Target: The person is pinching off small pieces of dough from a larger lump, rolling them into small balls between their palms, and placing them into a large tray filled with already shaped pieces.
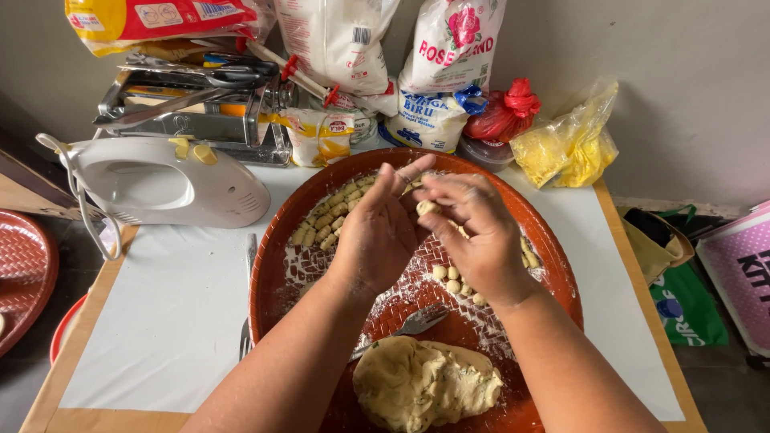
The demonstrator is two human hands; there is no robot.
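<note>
Above the far half of the round brown tray [553,273], a small piece of dough [427,208] is held between the two hands, clear of the tray's woven floor. The right hand [473,236] pinches it with curled fingers [439,218], while the left hand [377,232] stands beside it with fingers [401,178] partly extended and touching the same piece, apparently shaping it; whether the left fingers truly grip it cannot be told.

The tray serves as the work surface and holds everything in progress. A large lump of pale dough [425,383], flecked with green, lies at its near edge, within reach for pulling off more. A fork [413,322] rests on the flour-dusted middle, just beyond the lump. Finished small pieces sit in tidy rows [325,224] at the far left of the tray, and a looser cluster [453,281] lies under the right hand, kept apart from the raw lump.

The tray stands on a white sheet covering the worktop [176,321]. To the left lies a white hand mixer [168,184]; behind it stands a metal pasta machine [200,112]. Flour bags [385,56] lean against the far wall, with a yellow plastic bag [569,144] at the right and a red one [505,112] between.
</note>
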